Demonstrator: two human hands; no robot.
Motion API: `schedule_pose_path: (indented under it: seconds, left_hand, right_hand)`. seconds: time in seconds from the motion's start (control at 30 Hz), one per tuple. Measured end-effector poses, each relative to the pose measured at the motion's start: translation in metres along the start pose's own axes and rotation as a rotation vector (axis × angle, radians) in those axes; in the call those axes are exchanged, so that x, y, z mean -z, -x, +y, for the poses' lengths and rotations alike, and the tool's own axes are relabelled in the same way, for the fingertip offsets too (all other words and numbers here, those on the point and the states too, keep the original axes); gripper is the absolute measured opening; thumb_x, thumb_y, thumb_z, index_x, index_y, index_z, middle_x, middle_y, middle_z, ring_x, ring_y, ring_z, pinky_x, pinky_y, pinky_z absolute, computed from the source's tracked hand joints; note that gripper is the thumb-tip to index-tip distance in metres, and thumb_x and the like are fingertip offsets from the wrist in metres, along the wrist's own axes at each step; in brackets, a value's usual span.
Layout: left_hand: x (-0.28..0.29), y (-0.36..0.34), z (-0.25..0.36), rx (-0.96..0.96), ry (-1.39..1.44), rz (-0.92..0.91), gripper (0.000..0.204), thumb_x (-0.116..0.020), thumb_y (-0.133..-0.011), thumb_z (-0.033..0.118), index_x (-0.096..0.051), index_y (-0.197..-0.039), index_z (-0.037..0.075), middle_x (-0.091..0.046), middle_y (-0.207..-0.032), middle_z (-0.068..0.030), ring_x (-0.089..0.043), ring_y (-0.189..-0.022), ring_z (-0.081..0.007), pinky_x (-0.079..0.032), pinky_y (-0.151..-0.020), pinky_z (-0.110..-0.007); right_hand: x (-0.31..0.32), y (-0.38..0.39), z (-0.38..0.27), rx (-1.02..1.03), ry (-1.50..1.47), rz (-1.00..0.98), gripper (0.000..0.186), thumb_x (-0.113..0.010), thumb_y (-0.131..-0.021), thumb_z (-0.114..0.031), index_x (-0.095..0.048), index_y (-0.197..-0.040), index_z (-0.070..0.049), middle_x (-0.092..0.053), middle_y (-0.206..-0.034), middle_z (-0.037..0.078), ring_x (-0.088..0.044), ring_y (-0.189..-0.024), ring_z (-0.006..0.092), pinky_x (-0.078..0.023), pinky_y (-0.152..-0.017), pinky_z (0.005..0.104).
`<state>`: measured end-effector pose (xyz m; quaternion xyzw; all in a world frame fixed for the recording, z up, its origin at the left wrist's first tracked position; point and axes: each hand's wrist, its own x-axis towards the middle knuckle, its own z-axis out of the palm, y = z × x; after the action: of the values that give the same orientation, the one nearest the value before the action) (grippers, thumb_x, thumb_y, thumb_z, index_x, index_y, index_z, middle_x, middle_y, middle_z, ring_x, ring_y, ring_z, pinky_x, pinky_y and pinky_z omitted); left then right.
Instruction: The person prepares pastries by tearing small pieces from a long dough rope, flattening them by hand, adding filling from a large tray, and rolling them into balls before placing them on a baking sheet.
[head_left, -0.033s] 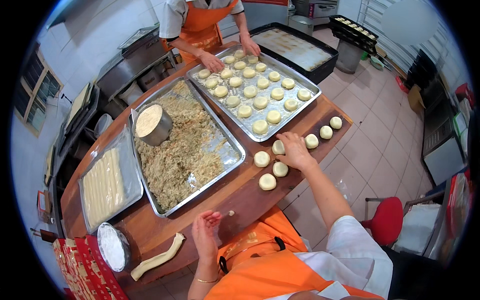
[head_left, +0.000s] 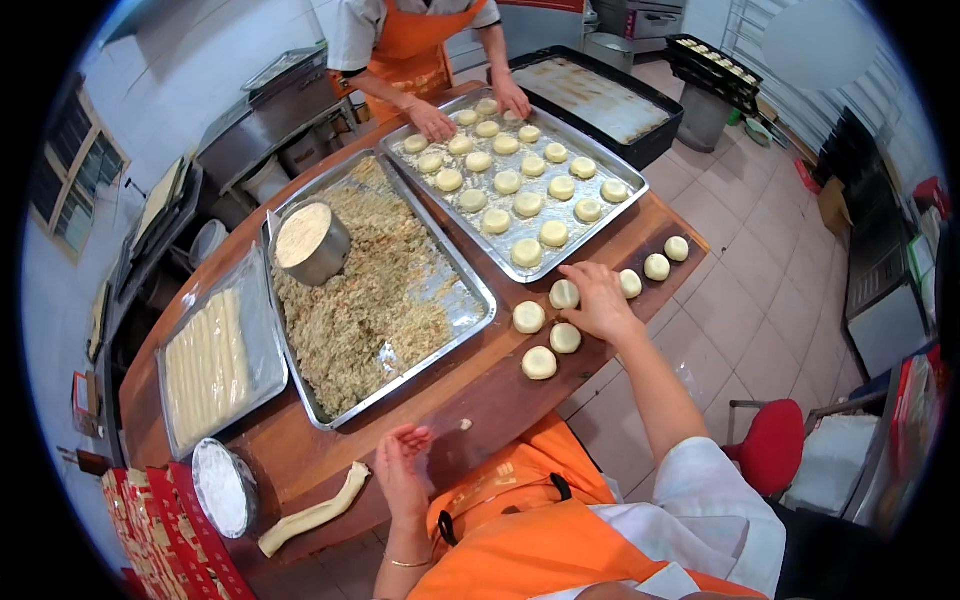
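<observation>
Seven pale dough rounds (head_left: 539, 363) lie on the bare wooden table (head_left: 480, 385) along its right edge, just outside the near corner of the tray of shaped rounds (head_left: 590, 240). The right hand (head_left: 598, 300) rests among them with fingers spread flat and fingertips touching one round; it is not closed around anything. The left hand (head_left: 400, 470) hovers open and empty, palm up, over the near edge, close to a small dough scrap (head_left: 464, 424) and a dough rope (head_left: 315, 512).

The step looks like setting or flattening a round in the group. It probably goes best with light, even pressure from flat fingers. That would keep the piece circular and clear of its neighbours, so none of them stick together.

At the far edge a co-worker's hands (head_left: 432, 122) touch the tray of rounds. The filling tray (head_left: 450, 290), with a metal cup (head_left: 310, 240) on it, sits at the table's middle.

Against the earlier frame nothing visibly differs: both hands, the rounds and the trays hold the same places.
</observation>
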<state>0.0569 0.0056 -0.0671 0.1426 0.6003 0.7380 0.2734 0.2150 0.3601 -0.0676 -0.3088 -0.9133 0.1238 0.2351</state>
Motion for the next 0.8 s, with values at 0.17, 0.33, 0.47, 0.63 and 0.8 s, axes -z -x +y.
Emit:
schedule_pose_path:
  seconds: [0.17, 0.33, 0.47, 0.63, 0.8]
  left_hand:
    - [0.075, 0.014, -0.007, -0.207, -0.397, 0.265, 0.024, -0.047, -0.104, 0.013, -0.060, -0.116, -0.003, -0.067, -0.106, -0.0140, -0.065, -0.098, -0.0207, -0.050, -0.091, -0.035]
    - [0.136, 0.032, 0.013, -0.392, -1.329, 0.174, 0.058, -0.067, -0.088, 0.016, -0.047, -0.139, 0.000, -0.054, -0.134, -0.0223, -0.047, -0.128, -0.0419, -0.032, -0.109, -0.053]
    - [0.165, 0.061, -0.002, -0.283, -1.448, 0.112, 0.066, -0.072, -0.085, 0.015, -0.043, -0.143, 0.000, -0.049, -0.141, -0.0209, -0.040, -0.138, -0.0365, -0.024, -0.115, -0.054]
    - [0.184, 0.062, 0.002, -0.357, -1.414, 0.219, 0.052, -0.076, -0.080, 0.011, -0.057, -0.128, 0.003, -0.056, -0.120, -0.0144, -0.050, -0.120, -0.0327, -0.030, -0.110, -0.050]
    - [0.198, 0.056, 0.006, -0.382, -1.299, 0.210, 0.033, -0.078, -0.076, 0.010, -0.061, -0.104, 0.005, -0.057, -0.106, -0.0111, -0.055, -0.107, -0.0312, -0.032, -0.105, -0.049]
  right_hand:
    - [0.003, 0.016, -0.033, 0.056, -0.206, 0.150, 0.021, -0.072, -0.080, -0.003, -0.067, -0.100, -0.005, -0.064, -0.095, 0.012, -0.063, -0.090, 0.0290, -0.051, -0.081, 0.0394]
    - [-0.025, 0.053, -0.134, 0.202, -0.473, -0.014, 0.012, -0.069, -0.082, 0.000, -0.067, -0.092, -0.005, -0.062, -0.083, 0.011, -0.061, -0.079, 0.0302, -0.050, -0.070, 0.0382]
    - [-0.065, 0.068, -0.216, 0.454, -0.683, -0.339, 0.012, -0.069, -0.084, -0.002, -0.068, -0.096, -0.004, -0.064, -0.086, 0.013, -0.062, -0.078, 0.0342, -0.052, -0.071, 0.0426]
    - [-0.123, 0.063, -0.301, 0.675, -0.614, -0.550, 0.020, -0.071, -0.085, -0.012, -0.067, -0.103, -0.005, -0.063, -0.099, 0.014, -0.060, -0.094, 0.0342, -0.049, -0.082, 0.0447]
    - [-0.153, 0.060, -0.362, 0.953, -0.475, -0.601, 0.035, -0.077, -0.079, -0.021, -0.064, -0.107, -0.005, -0.058, -0.111, 0.016, -0.053, -0.109, 0.0369, -0.044, -0.092, 0.0468]
